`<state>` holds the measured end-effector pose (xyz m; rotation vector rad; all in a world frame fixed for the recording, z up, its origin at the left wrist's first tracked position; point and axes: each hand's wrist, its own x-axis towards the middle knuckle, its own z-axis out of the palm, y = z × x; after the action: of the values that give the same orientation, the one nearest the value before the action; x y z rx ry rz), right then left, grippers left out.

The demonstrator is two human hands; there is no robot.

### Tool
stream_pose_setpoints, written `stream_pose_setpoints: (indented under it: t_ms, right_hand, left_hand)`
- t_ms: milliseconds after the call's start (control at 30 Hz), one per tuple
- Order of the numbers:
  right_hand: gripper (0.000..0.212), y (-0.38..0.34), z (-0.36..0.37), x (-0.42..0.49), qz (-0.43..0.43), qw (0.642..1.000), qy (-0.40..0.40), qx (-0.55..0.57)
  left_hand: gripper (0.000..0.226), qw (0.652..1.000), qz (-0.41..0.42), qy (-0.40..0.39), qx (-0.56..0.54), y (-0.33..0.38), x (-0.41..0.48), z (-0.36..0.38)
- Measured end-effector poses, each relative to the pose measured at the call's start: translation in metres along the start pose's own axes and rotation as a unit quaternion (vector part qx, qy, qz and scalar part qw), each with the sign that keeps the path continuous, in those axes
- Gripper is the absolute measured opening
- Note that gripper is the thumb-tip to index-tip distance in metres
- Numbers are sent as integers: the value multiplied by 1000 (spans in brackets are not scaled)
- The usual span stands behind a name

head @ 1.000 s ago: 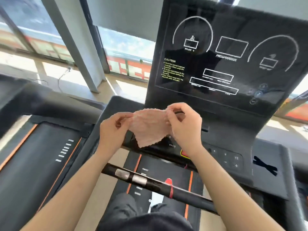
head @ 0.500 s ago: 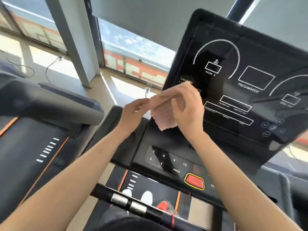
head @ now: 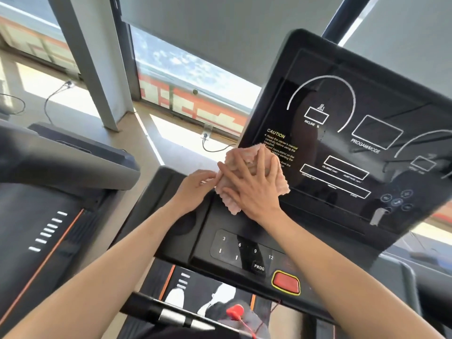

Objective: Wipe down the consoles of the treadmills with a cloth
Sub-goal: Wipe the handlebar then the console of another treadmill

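The right hand (head: 252,184) lies flat, fingers spread wide, pressing the pink cloth (head: 254,176) against the lower left corner of the console (head: 354,143), over the yellow caution text. The left hand (head: 195,189) pinches the cloth's left edge, where it overhangs the screen. The wiping step looks just begun: most of the dark panel lies untouched to the right. Next, the left hand should let go and the right sweep rightward and farther up, keeping even pressure.
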<state>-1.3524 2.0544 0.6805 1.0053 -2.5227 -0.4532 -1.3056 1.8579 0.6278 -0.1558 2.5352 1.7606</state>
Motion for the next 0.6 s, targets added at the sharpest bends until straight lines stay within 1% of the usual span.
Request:
stream_pose_setpoints:
  t_ms: [67,133,200,267,333,500,600]
  right_hand:
    - [62,10,2,3,-37,999,2,-16]
    - [59,22,2,5,-80,997,9,-15]
    - [56,30,-1,8,-97,995,24,-2]
    - [54,36,-2,12,-98,994,44,23]
    - [54,42,-4,17,-100,993,54,32]
    - [62,63,-21,38,-84,991,97,37]
    - [69,79,-35,52,-60,994,89,18]
  left_hand:
    - [35,989,39,41,133,-19,0,-3]
    - [39,973,56,72,213,-32,-2,-2]
    - [35,941,89,85,316,-37,-6,6]
    - [37,910,94,85,395,-38,-9,12]
    - [44,902,83,74,418,-38,-9,11]
    - [59,900,93,53,422,-37,-11,5]
    - [67,903,91,49,418,-35,-12,4]
